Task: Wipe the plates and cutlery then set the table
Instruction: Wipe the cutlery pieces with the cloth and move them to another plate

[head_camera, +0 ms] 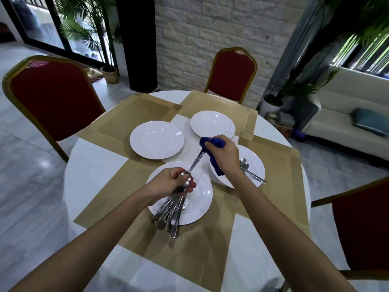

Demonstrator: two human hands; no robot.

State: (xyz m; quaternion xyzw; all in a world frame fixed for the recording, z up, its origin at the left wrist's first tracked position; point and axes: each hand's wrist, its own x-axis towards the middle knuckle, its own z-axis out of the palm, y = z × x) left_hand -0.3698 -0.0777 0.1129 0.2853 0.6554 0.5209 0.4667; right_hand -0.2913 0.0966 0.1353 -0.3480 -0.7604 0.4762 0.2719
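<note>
Wiping goes best if the right hand (221, 155), clamped on the blue cloth (213, 142) round the handle of one spoon (194, 163), draws along its full length while the left hand (173, 184) grips the cutlery bundle (170, 211) steady over the plate (201, 200) at the bench's near edge.

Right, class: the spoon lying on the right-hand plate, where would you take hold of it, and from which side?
Probably pinch the spoon by its handle end, from the near-right rim of the plate: the handle slants that way, tip resting on the rim, bowl low in the well.
</note>
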